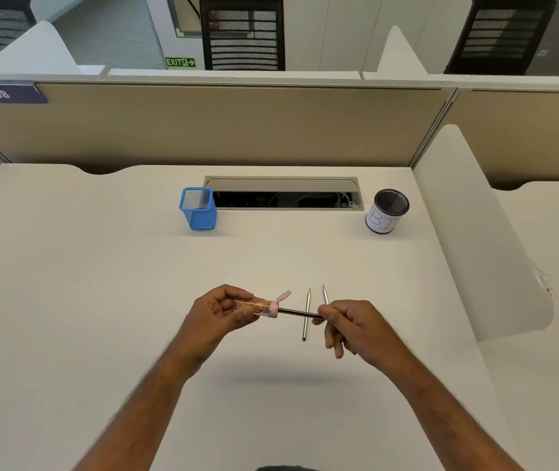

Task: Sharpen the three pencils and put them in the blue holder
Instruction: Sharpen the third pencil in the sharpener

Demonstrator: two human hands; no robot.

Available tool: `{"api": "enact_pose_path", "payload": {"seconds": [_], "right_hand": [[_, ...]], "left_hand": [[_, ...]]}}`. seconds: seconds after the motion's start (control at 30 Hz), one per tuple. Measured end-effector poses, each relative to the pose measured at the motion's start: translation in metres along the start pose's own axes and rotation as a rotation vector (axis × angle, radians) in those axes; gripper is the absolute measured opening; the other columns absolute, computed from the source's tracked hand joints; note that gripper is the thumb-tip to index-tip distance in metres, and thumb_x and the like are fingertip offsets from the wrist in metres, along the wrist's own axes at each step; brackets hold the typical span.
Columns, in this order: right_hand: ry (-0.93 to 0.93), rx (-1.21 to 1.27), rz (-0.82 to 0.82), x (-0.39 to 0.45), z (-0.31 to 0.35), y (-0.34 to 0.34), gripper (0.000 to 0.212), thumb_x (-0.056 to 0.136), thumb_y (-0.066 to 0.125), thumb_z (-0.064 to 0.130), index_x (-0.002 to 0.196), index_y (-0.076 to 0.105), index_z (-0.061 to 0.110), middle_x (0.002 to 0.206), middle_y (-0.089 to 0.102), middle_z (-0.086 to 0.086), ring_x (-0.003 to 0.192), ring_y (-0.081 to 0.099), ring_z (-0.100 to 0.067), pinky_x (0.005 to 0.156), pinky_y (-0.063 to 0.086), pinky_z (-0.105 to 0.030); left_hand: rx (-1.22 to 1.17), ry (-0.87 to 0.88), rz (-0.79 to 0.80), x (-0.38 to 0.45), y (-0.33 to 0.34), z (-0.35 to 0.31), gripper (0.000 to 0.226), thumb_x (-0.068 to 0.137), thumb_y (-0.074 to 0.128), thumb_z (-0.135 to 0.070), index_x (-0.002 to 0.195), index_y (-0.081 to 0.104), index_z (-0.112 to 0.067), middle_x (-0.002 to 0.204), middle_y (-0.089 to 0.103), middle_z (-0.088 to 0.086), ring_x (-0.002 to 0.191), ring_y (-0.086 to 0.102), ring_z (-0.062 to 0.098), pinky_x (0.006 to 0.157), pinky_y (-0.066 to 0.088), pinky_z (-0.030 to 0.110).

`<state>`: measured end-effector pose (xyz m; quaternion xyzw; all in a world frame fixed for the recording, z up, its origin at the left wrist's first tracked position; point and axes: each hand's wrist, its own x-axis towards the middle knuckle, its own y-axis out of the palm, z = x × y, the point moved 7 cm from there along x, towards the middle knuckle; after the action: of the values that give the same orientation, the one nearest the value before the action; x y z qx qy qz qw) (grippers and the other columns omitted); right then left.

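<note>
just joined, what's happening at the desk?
A person is sharpening a pencil: the left hand holds a pink-capped sharpener, the right hand grips the pencil pushed into it. Two more pencils lie on the desk, one fully visible, the other partly behind the right hand. The blue holder looks empty.

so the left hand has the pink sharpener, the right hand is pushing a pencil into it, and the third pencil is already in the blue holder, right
Not quite. The head view shows the blue mesh holder empty. Both other pencils, one and its neighbour, lie on the white desk. The left hand holds the clear pink-capped sharpener; the right hand feeds the dark pencil.
</note>
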<state>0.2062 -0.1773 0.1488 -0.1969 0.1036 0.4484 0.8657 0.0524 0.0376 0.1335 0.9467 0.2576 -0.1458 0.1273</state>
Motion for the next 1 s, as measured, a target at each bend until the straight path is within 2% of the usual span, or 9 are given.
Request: {"api": "enact_pose_path", "payload": {"seconds": [0.13,0.2,0.27,0.37,0.53,0.63,0.73,0.83,1.0], "right_hand": [[-0.061,-0.073,-0.027,-0.004,0.007,-0.003,0.016,0.105,0.061,0.036,0.118,0.069,0.031,0.086,0.077,-0.002,0.062,0.068,-0.014,0.056,0.043,-0.016],[-0.092,-0.150,-0.059,-0.005,0.008,-0.006,0.025,0.098,0.072,0.038,0.121,0.063,0.042,0.098,0.073,0.009,0.074,0.071,-0.009,0.065,0.046,-0.017],[-0.124,-0.216,-0.090,-0.005,0.008,-0.009,0.028,0.094,0.078,0.035,0.116,0.064,0.045,0.102,0.069,0.019,0.082,0.068,-0.008,0.069,0.048,-0.018],[-0.159,-0.223,-0.108,-0.007,0.008,-0.008,0.015,0.096,0.076,0.023,0.103,0.072,0.036,0.093,0.073,0.016,0.080,0.072,-0.010,0.070,0.051,-0.021],[-0.164,-0.187,-0.084,-0.007,0.003,-0.007,0.013,0.100,0.070,0.014,0.102,0.076,0.025,0.084,0.076,0.008,0.075,0.074,-0.014,0.068,0.054,-0.022],[-0.126,-0.205,-0.019,-0.002,-0.003,-0.007,0.019,0.106,0.061,0.017,0.095,0.076,0.024,0.074,0.073,0.001,0.062,0.069,-0.015,0.061,0.049,-0.021],[-0.043,-0.154,0.091,0.002,-0.014,-0.006,0.029,0.110,0.053,0.019,0.093,0.076,0.017,0.065,0.069,0.000,0.053,0.061,-0.018,0.055,0.044,-0.022],[0.059,-0.096,0.208,0.003,-0.025,-0.006,0.033,0.112,0.051,0.024,0.093,0.075,0.012,0.064,0.066,-0.003,0.050,0.056,-0.019,0.052,0.040,-0.024],[0.123,0.018,0.242,0.003,-0.035,-0.010,0.035,0.112,0.049,0.024,0.098,0.072,0.001,0.069,0.070,-0.011,0.049,0.061,-0.020,0.048,0.040,-0.025]], "left_hand": [[-0.021,-0.014,-0.028,0.000,0.000,0.005,0.021,0.097,0.074,0.000,0.117,0.070,0.001,0.112,0.083,0.022,0.114,0.078,0.039,0.097,0.065,0.034],[-0.029,-0.012,-0.042,-0.001,0.000,0.006,0.025,0.094,0.077,-0.006,0.117,0.070,0.000,0.111,0.083,0.021,0.114,0.078,0.039,0.097,0.065,0.034],[-0.040,-0.010,-0.046,0.000,0.000,0.006,0.031,0.090,0.079,-0.011,0.117,0.070,0.000,0.112,0.083,0.021,0.115,0.078,0.040,0.098,0.065,0.036],[-0.035,-0.006,-0.038,0.000,0.001,0.005,0.033,0.088,0.080,-0.013,0.117,0.070,0.000,0.113,0.083,0.021,0.115,0.078,0.040,0.099,0.065,0.037],[-0.003,-0.008,-0.015,0.002,0.000,0.005,0.027,0.093,0.077,-0.005,0.118,0.069,0.002,0.114,0.083,0.021,0.115,0.078,0.039,0.098,0.064,0.034],[0.052,-0.008,0.023,0.001,0.004,0.004,0.032,0.091,0.079,-0.010,0.118,0.068,0.003,0.118,0.083,0.016,0.116,0.079,0.033,0.101,0.064,0.035],[0.143,-0.020,0.049,0.000,0.006,0.005,0.023,0.096,0.077,-0.003,0.117,0.069,0.001,0.119,0.084,0.011,0.117,0.079,0.027,0.104,0.063,0.037],[0.213,-0.022,0.077,0.000,0.006,0.006,0.020,0.096,0.077,0.000,0.115,0.071,-0.003,0.120,0.083,0.006,0.118,0.077,0.024,0.105,0.060,0.037],[0.169,-0.009,0.024,-0.002,-0.006,0.006,0.022,0.097,0.075,0.001,0.118,0.068,0.000,0.123,0.082,0.008,0.123,0.076,0.025,0.106,0.058,0.037]]}}
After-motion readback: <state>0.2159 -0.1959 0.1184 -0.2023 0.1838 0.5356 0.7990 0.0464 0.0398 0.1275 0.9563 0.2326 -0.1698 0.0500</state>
